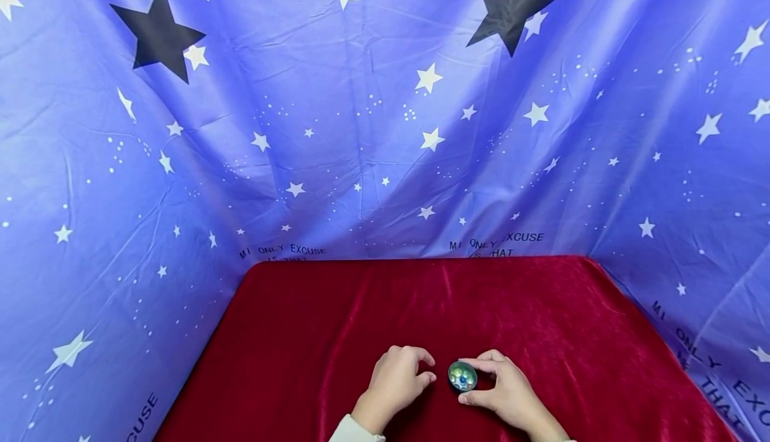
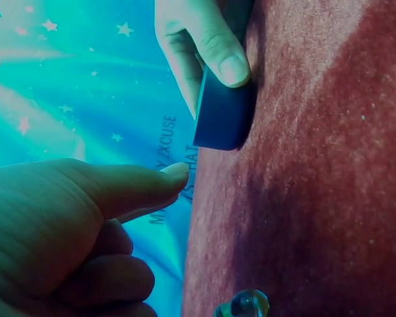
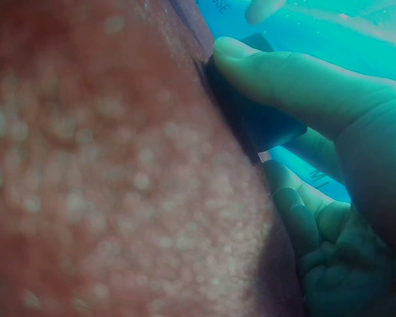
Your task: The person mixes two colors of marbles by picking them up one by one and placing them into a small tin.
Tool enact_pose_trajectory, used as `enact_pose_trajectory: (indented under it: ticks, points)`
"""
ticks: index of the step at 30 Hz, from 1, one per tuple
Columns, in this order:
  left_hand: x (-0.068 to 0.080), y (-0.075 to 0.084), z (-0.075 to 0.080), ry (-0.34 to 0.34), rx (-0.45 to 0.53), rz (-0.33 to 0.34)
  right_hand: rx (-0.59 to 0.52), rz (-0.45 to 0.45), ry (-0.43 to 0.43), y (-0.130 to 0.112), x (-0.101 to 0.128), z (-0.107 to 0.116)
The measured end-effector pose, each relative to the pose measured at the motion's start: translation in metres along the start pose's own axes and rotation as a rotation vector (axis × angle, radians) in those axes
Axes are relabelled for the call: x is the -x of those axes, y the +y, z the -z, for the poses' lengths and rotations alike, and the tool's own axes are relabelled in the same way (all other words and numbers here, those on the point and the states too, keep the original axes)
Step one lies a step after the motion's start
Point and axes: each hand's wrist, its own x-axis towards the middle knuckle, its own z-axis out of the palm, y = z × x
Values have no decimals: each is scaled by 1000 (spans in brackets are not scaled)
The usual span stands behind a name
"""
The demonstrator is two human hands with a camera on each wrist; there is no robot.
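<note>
A small round dark cup (image 1: 454,389) stands on the red cloth, with several shiny glass marbles (image 1: 462,378) inside it. My right hand (image 1: 508,392) grips its side between thumb and fingers; the left wrist view shows the cup's smooth outer wall (image 2: 223,119) under that thumb. To the left of the cup is my left hand (image 1: 394,382), its thumb and forefinger apart with nothing visible between them. Its other fingers (image 2: 109,281) bend loosely towards the palm. One clear marble (image 2: 251,304) appears at the bottom of the left wrist view, over the red cloth.
Red velvet cloth (image 1: 289,335) covers the table. Blue curtains (image 1: 361,128) printed with stars and lettering hang behind it and along both sides. Pale sleeve cuffs show at the bottom of the head view, the left cuff (image 1: 355,430) more fully.
</note>
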Motion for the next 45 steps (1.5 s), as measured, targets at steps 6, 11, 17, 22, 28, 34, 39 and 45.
enact_pose_trajectory:
  ticks: [6, 11, 17, 22, 28, 34, 39, 45]
  points:
    - [3, -3, 2, 2, 9, 2, -8, -15, -2, 0, -1, 0]
    - [4, -5, 6, 21, 11, -2, -19, -33, -7, -1, -1, -1]
    - [5, -10, 10, 41, 10, 1, -19, -24, -7, 0, -1, -1]
    - [7, -14, 11, 46, 14, 10, -10, -2, -3, 2, -1, -1]
    - [10, -21, 14, 48, 11, 29, 1, -8, 4, 1, -1, -1]
    - [12, -30, 20, 47, 38, 78, -8, -23, -3, 0, -2, -2]
    - [13, -37, 25, 59, 52, 104, -21, -27, -7, 0, -1, -2]
    - [16, -44, 26, 72, 52, 125, -13, -26, -9, -1, -1, -1]
